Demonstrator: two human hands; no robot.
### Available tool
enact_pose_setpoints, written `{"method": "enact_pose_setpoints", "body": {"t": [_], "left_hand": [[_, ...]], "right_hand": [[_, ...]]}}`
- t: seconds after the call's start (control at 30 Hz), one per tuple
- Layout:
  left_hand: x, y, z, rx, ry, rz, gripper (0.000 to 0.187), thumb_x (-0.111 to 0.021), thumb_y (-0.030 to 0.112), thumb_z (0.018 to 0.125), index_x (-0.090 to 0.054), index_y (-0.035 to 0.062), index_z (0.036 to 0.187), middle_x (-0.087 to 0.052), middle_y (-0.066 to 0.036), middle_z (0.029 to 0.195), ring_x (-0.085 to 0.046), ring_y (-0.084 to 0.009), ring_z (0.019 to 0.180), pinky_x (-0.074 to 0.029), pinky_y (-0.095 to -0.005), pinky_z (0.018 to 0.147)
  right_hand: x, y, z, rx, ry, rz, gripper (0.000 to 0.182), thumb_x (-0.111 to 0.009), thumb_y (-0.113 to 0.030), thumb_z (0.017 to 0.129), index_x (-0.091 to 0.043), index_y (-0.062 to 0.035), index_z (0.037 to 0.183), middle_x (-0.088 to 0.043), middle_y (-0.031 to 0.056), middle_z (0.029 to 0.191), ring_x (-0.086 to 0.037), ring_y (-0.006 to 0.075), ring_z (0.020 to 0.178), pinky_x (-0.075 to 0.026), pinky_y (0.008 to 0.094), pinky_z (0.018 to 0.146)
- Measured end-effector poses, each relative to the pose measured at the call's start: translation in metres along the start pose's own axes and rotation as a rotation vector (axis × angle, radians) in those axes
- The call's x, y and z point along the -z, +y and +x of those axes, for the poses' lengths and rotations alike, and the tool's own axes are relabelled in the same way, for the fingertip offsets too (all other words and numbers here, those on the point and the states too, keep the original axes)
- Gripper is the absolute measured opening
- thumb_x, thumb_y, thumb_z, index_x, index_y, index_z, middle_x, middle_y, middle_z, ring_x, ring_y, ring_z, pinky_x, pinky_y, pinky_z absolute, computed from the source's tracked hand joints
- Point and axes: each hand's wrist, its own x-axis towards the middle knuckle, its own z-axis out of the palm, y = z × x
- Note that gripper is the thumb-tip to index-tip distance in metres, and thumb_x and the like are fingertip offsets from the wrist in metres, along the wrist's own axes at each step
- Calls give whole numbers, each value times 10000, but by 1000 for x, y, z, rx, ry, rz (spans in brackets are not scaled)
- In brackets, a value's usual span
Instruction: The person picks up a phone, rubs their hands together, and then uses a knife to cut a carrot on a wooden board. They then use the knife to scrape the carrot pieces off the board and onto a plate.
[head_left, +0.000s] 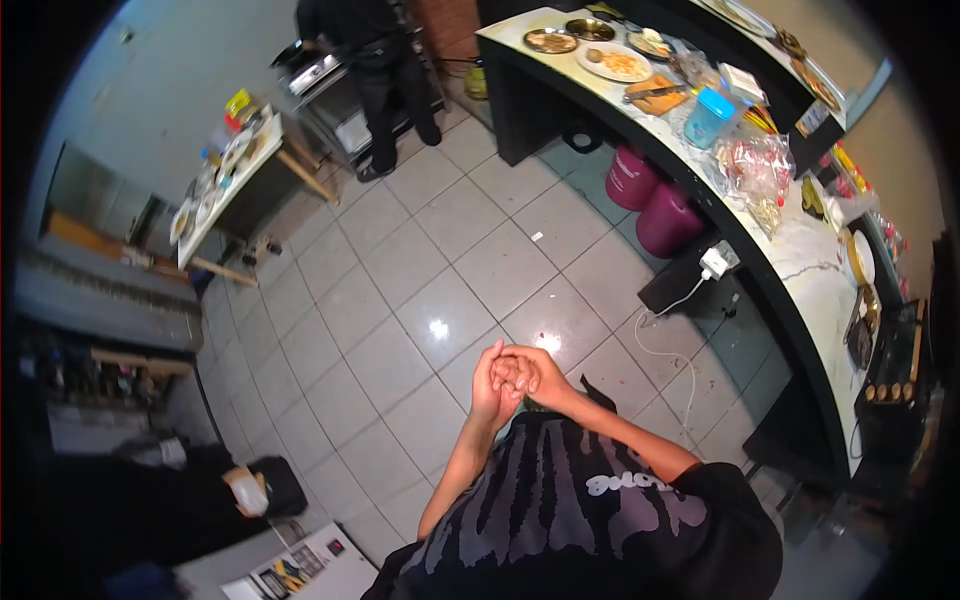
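My left hand (487, 391) and my right hand (545, 375) are brought together in front of my dark printed shirt (540, 500), above the tiled floor. Their fingers curl in and press against each other, so both hands are closed. Whether anything lies between the palms is hidden by the fingers. Neither hand touches a counter or table.
On the right runs a curved counter (815, 290) with plates, a cutting board (658, 95) holding a knife, a blue container (708, 118) and plastic bags. Beneath it stand purple buckets (668, 220) and a white cable (690, 370). Another person (375, 80) stands by a stove.
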Motion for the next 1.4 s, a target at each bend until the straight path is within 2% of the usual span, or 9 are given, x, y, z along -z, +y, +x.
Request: {"method": "enact_pose_setpoints", "body": {"t": [0.07,0.2,0.4,0.53,0.63,0.77,0.9,1.1,1.4], "left_hand": [[-24,24,50,5,-42,159,648,-338,461,1044,-327,125,490,-469,-102,539,-502,-247,565,-386,-310,517],[-21,71,119,51,-103,131,654,-328,445,1046,-302,131,472,-421,-84,502,-455,-244,527,-408,-334,563],[-6,108,224,188,-173,114,640,-321,454,1055,-371,108,518,-433,-82,534,-459,-240,564,-413,-332,587],[12,147,308,308,-241,214,550,-354,462,1052,-535,65,717,-555,-89,666,-570,-224,696,-416,-306,625],[7,189,363,248,-192,317,483,-396,435,1054,-633,17,1009,-694,-99,911,-631,-181,826,-426,-278,674],[2,240,433,260,-229,621,388,-449,391,1044,-633,59,965,-703,-88,932,-654,-168,879,-456,-311,733],[-1,265,485,303,-186,802,295,-493,360,1022,-528,133,837,-698,-59,903,-661,-183,891,-464,-342,779],[-15,258,575,371,-198,745,290,-561,367,1006,-591,121,856,-691,-35,846,-680,-151,838,-481,-302,752],[-123,217,696,367,-463,890,247,-558,328,1020,-559,102,921,-664,-48,873,-664,-160,876,-514,-320,771]], "right_hand": [[30,-23,40,188,52,-53,322,-625,-40,980,-575,68,1280,-694,98,987,-674,144,901,-528,218,699],[51,-51,100,56,113,137,329,-629,-12,945,-569,84,1255,-691,81,992,-648,115,863,-523,245,720],[114,-32,186,451,296,-304,276,-649,-113,975,-607,23,1212,-682,47,917,-611,74,794,-494,220,651],[149,-53,251,-14,353,-85,270,-663,-238,996,-636,-15,1145,-685,22,899,-612,81,740,-511,241,606],[156,-95,309,101,567,-99,281,-648,-214,1005,-648,15,1170,-691,22,858,-605,81,726,-511,253,624],[190,-114,361,146,549,-18,277,-621,-157,1012,-648,19,1224,-713,77,960,-646,125,802,-530,265,736],[220,-132,369,216,841,-91,282,-582,-139,1018,-641,34,1232,-729,102,1044,-695,162,948,-514,295,913],[309,-152,353,302,1358,-62,282,-563,-198,1034,-681,25,1159,-738,94,1002,-694,144,887,-520,291,867],[478,-206,330,477,1638,-405,214,-679,-142,946,-699,-10,1114,-713,62,948,-646,114,805,-509,263,768]]}}
